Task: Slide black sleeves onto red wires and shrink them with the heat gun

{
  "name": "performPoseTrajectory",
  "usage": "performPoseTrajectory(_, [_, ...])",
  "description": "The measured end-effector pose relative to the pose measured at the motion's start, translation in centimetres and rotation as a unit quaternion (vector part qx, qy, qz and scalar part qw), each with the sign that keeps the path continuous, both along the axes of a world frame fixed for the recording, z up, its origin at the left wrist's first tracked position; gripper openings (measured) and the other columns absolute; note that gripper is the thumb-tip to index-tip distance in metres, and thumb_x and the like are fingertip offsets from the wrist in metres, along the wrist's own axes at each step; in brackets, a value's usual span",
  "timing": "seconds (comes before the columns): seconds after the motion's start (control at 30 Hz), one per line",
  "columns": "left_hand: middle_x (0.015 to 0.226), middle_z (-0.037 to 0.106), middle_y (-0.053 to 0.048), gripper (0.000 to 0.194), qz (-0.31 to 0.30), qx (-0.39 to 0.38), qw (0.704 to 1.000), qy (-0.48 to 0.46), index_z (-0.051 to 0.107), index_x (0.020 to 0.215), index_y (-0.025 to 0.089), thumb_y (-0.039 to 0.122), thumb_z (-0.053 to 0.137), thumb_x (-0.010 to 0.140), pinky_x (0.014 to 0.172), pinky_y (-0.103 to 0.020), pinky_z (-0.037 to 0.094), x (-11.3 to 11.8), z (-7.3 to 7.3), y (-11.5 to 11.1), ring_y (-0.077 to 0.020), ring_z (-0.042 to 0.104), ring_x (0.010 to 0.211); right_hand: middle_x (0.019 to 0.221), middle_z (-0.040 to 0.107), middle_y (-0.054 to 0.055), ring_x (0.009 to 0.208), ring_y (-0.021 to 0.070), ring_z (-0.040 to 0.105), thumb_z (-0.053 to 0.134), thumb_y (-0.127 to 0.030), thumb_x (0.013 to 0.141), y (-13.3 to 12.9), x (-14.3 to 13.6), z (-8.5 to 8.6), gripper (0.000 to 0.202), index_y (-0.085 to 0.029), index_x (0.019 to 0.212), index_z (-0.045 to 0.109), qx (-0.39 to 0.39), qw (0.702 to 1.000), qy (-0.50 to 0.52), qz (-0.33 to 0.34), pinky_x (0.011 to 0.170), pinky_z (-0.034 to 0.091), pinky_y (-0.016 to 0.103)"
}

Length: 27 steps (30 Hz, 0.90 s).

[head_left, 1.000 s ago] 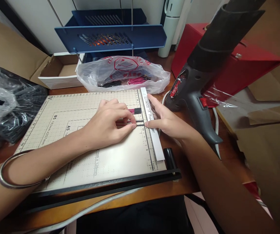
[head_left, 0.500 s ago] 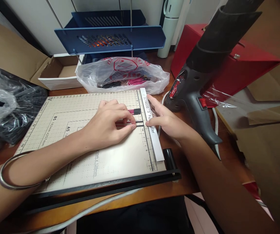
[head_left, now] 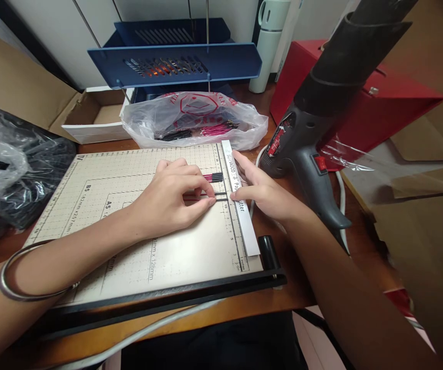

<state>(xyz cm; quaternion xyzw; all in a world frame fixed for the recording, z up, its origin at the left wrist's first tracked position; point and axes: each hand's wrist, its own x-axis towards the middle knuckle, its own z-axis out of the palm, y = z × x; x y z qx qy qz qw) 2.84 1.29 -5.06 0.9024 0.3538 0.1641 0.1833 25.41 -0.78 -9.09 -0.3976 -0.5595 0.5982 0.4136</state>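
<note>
My left hand (head_left: 181, 192) lies over the paper cutter's gridded board (head_left: 190, 257), thumb and index finger pinched on thin wires (head_left: 220, 196) with black ends. The wire ends point right, toward the white strip (head_left: 247, 231). Just above the fingertips lies a small bundle of pink wires with black tips (head_left: 216, 177), partly covered by the hand. My right hand (head_left: 262, 190) is at the strip, its thumb stretched across to the left edge near the wire ends. The index finger extends along the strip's right side; the other fingers are partly hidden.
A plastic bag (head_left: 140, 123) with black and pink wires lies behind the board. A heat gun (head_left: 302, 149) stands at right before a red box (head_left: 399, 82). The cutter's black handle (head_left: 270, 252) is near the front right. A white cable (head_left: 160, 321) crosses the table edge.
Both hands and the wires keep their places. Only a very slight shift of the whole view shows.
</note>
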Motion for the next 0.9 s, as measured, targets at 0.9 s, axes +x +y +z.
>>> performPoseTrajectory(0.9, [0.089, 0.076, -0.004, 0.026, 0.059, 0.066, 0.995, -0.052, 0.078, 0.084, 0.023, 0.042, 0.065, 0.095, 0.088, -0.041, 0.038, -0.3, -0.2, 1.1, -0.024, 0.063, 0.092, 0.129, 0.076, 0.005, 0.124, 0.0337, 0.067, 0.066, -0.018, 0.067, 2.8, -1.2, -0.3, 0.058, -0.023, 0.125, 0.067, 0.006, 0.996, 0.009, -0.088, 0.114, 0.05, 0.054])
